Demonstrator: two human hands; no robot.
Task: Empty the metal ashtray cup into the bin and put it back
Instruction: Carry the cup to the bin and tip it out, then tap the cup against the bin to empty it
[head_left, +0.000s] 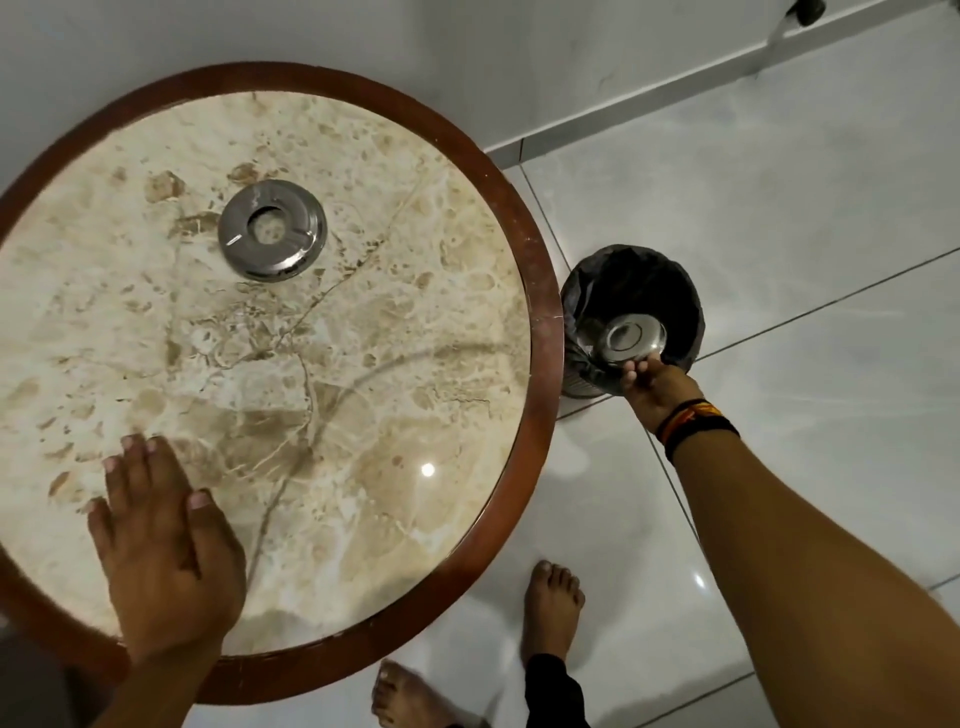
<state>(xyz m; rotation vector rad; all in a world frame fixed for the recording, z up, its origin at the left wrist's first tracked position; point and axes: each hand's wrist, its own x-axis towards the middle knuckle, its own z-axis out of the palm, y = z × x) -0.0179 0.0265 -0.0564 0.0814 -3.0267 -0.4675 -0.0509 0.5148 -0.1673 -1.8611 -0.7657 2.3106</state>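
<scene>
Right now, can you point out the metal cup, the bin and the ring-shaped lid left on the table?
metal cup (630, 338): head view, its upturned base.
bin (634, 280): head view, the black liner inside.
ring-shaped lid (236, 234): head view, its shiny left rim.

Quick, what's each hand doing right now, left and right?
Left hand: open, flat on the marble table, holding nothing.
Right hand: closed on the metal ashtray cup, upturned over the bin.
</scene>
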